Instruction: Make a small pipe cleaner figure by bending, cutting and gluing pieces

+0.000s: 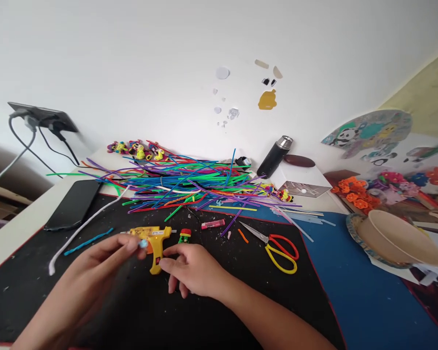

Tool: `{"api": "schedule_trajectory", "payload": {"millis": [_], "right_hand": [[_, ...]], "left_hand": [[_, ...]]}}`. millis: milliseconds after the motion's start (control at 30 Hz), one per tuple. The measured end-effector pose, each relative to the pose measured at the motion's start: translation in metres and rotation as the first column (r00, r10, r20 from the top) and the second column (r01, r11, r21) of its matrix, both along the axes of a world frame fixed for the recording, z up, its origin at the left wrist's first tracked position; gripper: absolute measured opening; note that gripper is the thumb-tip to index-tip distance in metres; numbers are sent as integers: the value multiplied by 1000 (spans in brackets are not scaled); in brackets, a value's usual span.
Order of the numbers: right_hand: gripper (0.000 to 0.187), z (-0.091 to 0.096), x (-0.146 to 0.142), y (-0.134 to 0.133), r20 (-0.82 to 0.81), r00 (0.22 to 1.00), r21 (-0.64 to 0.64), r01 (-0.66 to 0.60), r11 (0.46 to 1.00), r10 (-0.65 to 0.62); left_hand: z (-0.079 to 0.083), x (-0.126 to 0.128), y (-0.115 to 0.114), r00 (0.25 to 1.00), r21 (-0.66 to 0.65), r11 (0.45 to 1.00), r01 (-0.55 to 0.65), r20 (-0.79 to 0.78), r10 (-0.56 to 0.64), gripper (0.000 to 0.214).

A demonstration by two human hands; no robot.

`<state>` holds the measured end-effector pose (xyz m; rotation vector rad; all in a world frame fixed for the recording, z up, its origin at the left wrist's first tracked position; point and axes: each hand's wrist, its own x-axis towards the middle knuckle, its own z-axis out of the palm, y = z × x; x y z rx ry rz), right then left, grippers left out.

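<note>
Between the thumb and forefinger of my left hand (111,257) is a small light-blue piece (143,243), too small to make out exactly. Behind it lies a yellow hot glue gun (158,238) on the black mat, its nozzle side partly hidden by my left fingers. My right hand (191,267) hovers beside the glue gun's handle, thumb and forefinger apart, with nothing seen in it. Just beyond my right hand is a small figure in red, yellow and green (184,235), partly covered. A twisted blue pipe cleaner (89,241) rests left of the glue gun.
A heap of coloured pipe cleaners (182,180) spreads along the back. Scissors (273,248) and a pink lighter-like item (212,224) lie on the mat (241,311). A phone (73,204) is at left. A black thermos (273,158) and bowl (401,238) stand right.
</note>
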<state>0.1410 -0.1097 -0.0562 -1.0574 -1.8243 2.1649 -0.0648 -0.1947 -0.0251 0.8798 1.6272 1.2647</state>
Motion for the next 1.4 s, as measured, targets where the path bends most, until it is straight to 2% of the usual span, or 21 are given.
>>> {"api": "schedule_trajectory", "payload": {"millis": [100,167,267,367,533,700,833,1033,1167,1400], "right_hand": [[51,-4,-5,1,-6,1000,-89,1,996,-2],[53,-4,-10,1,-6,1000,-157,21,987,-23],[50,-2,-20,1,-18,999,-242,43,969,-49],[48,0,-28,-1,-21,999,-278,41,960,-49],[54,-2,-32,-4,-41,989,-274,123,954,-139],[55,0,-35,-5,-163,965,-256,159,953,-204],[58,4,-37,-7,-225,961,-196,114,974,-158],[59,7,-27,1,-326,934,-128,113,985,-149],[62,12,-13,11,-334,925,-94,158,983,-181],[57,21,14,27,-364,892,-137,235,962,-269]], "left_hand": [[-16,-5,-33,998,-135,991,-13,65,22,41],[-22,-1,-42,984,-171,984,53,176,-23,39],[-22,9,-35,955,-134,990,45,296,-3,43],[-18,19,-22,936,-89,996,-1,350,32,43],[-16,26,-21,960,-51,998,-45,273,57,47],[-14,28,-37,983,4,1000,26,179,-26,40],[-10,32,-42,991,27,998,59,116,-62,35],[10,44,-30,972,65,970,233,10,-234,35],[27,57,-16,930,106,927,360,35,-366,33],[44,83,17,854,159,854,495,93,-512,28]]}}
